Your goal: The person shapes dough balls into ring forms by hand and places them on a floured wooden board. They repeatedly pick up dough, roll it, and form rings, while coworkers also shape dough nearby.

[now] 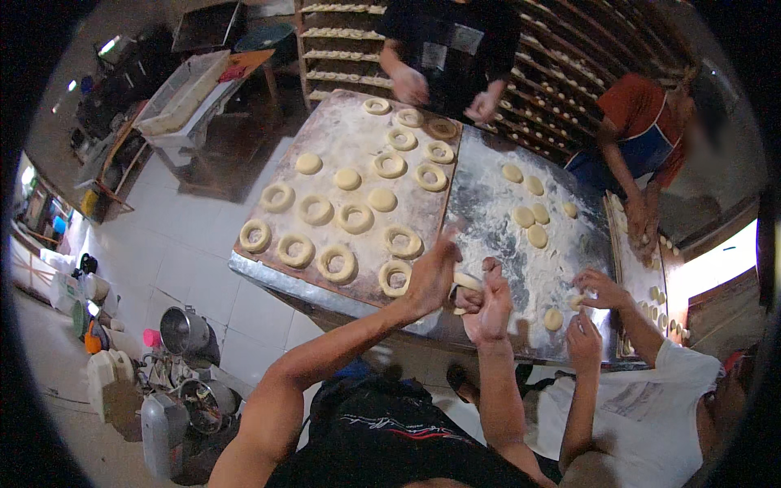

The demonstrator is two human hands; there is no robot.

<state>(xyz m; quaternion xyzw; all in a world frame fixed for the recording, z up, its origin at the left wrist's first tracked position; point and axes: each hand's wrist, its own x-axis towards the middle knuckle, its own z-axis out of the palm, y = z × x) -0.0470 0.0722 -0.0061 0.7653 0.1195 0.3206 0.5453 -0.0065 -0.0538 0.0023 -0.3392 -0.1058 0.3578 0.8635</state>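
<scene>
Centrally, over near edge of desk [488, 220]: 1 dough ring [468, 281], raised; R hand [490, 307] gripping it, L hand [437, 272] alongside, blurred, grip can't tell. Left, floured board [333, 138]: rings [324, 264] + discs [348, 179], spaced, prob. vs. sticking.

Steel pot [184, 332] on tiled floor [183, 232]. Pink container [151, 337] just left of steel pot. Second pot [207, 404] on its near side; cream jug [112, 386] nearer and left, grey jug [161, 437] nearer still. Side table [175, 140], bearing tray [181, 96], well beyond steel pot.
</scene>
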